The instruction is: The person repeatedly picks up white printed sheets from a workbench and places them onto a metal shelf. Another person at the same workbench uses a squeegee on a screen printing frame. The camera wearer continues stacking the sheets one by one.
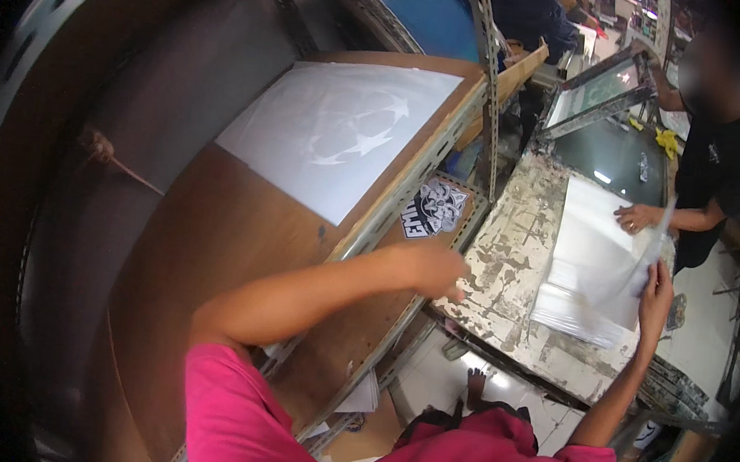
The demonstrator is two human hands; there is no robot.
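Fingers of the right hand (656,297) are pinched on the near right corner of a loose white sheet (623,273), peeling it up off the stack of white sheets (589,257), which runs long from near to far. The left hand (436,271) rests curled, gripping nothing, on the left edge of the paint-crusted surface (507,250), left of the stack, so the right hand's closer. Another person's hand (636,217) presses the far side. Busy print shop, wooden shelf (240,221) on the left.

right hand (656,299) lifts clear sheet (618,281) off stack (585,313).
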